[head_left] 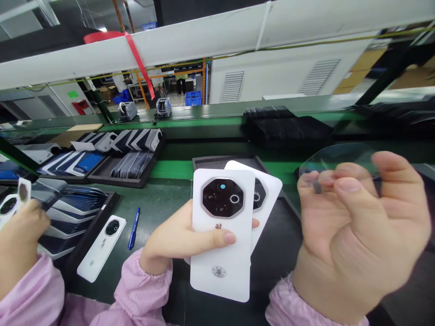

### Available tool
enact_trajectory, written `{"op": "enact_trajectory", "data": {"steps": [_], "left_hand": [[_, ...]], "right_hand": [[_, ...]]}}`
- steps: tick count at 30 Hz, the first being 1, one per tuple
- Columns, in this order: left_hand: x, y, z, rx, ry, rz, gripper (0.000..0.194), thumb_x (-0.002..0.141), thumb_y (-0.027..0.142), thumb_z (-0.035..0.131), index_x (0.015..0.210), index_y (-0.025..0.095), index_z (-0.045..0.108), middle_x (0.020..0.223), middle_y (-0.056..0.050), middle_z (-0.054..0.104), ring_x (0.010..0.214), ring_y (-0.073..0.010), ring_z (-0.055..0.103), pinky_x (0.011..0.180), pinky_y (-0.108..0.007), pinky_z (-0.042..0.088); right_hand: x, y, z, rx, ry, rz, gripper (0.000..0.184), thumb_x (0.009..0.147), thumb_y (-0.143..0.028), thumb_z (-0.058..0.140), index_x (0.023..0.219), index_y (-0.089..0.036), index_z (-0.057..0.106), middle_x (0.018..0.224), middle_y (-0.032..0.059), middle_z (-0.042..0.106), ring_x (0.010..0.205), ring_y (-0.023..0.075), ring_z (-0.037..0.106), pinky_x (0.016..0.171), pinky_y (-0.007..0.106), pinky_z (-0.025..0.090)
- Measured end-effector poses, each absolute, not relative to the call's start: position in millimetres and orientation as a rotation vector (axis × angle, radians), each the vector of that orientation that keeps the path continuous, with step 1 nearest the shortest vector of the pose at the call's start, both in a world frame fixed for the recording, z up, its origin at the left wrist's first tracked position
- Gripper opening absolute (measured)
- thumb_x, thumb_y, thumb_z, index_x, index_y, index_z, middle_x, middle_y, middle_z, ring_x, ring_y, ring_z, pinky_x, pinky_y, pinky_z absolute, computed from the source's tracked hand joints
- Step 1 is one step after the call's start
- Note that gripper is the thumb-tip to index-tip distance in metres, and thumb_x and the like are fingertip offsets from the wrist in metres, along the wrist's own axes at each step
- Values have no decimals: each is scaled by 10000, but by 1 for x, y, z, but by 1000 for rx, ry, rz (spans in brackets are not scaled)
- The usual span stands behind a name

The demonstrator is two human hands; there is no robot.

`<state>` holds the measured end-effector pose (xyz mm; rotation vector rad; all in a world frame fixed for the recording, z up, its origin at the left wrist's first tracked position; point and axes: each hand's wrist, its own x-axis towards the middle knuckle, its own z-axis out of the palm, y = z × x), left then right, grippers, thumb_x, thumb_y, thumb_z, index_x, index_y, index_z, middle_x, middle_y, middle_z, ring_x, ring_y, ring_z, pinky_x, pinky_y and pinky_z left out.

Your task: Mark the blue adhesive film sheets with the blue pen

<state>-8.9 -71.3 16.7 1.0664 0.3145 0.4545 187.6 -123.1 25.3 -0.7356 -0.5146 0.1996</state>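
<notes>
Head view, clock read from mid-frame. Workshop: pale wall (272, 63) with two louvred vents toward 1 o'clock. White beam (204, 40) across the top, red ribbon (138, 59) hanging from it between 10 and 11. Green bench (158, 203) below.

Two tape dispensers (163, 107) at 10, on the bench's far ledge. Black stack (285, 124) at 2. Far tray (134, 182) at 9, filled with panels in rows; near tray (93, 228) between 8 and 9, likewise full.

Left hand (190, 235), 6 to 7: thumb flat over front panel (222, 267), fingers behind, two white panels pinched. Front panel at 6, nearly upright, dark octagonal patch uppermost. Rear panel (270, 183) toward 4, tilted right, partly covered. Both above a black tray (204, 164).

Right hand (353, 217), near 4: fingers curled, holding clear film (340, 156) at 3. Cannot tell which fingers bear on it.

Third panel (98, 258) at 8, flat on the bench beside the near tray. Blue pen (134, 230) just right of it.

Co-worker's hand (25, 231), 8 to 9, pink sleeve, pinching a small white piece (25, 189).
</notes>
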Motion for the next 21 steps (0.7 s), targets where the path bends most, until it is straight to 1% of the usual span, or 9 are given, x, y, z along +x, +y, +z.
{"op": "enact_trajectory", "data": {"steps": [5,9,12,14,17,19,21], "left_hand": [[-10,-72,15,1066,293,433,278,862,224,807,1138,199,787,1086,-69,783,867,-171,758,825,-257,605],[-10,-72,15,1077,273,426,278,854,226,811,1128,190,784,1029,-62,786,857,-170,756,829,-256,599],[-10,-71,16,1085,265,413,274,860,237,805,1128,185,779,970,-55,784,840,-174,758,838,-264,597],[-11,-69,16,1101,252,393,270,872,231,791,1138,189,775,1001,-60,782,847,-172,757,858,-272,596],[-11,-65,14,1137,245,373,289,882,246,780,1167,198,759,1134,-82,766,883,-176,749,862,-289,600],[-9,-60,11,1204,291,363,317,883,283,779,1184,189,746,1215,-103,743,952,-196,738,855,-288,597],[-6,-53,5,1300,348,326,348,874,316,782,1185,165,737,1228,-122,734,1027,-227,720,867,-290,585]], "right_hand": [[188,-124,25,-727,-531,207,467,539,-50,782,970,-210,702,713,-32,634,677,126,550,699,305,513],[189,-125,24,-743,-535,209,453,551,-52,773,954,-257,748,732,-36,630,693,122,565,735,317,537],[188,-126,24,-751,-537,215,427,595,-54,774,953,-285,769,751,-36,622,709,114,577,755,306,548],[187,-128,25,-742,-549,214,416,623,-51,789,963,-290,774,763,-34,631,718,112,583,751,298,555],[185,-131,25,-757,-614,192,398,698,-97,826,1035,-302,768,764,-26,656,729,119,600,717,278,561],[182,-133,25,-813,-694,182,437,741,-123,843,1123,-312,743,754,-27,675,734,124,631,696,258,566],[180,-133,23,-877,-808,207,508,757,-117,852,1202,-307,697,758,-32,699,736,132,669,674,245,576]]}}
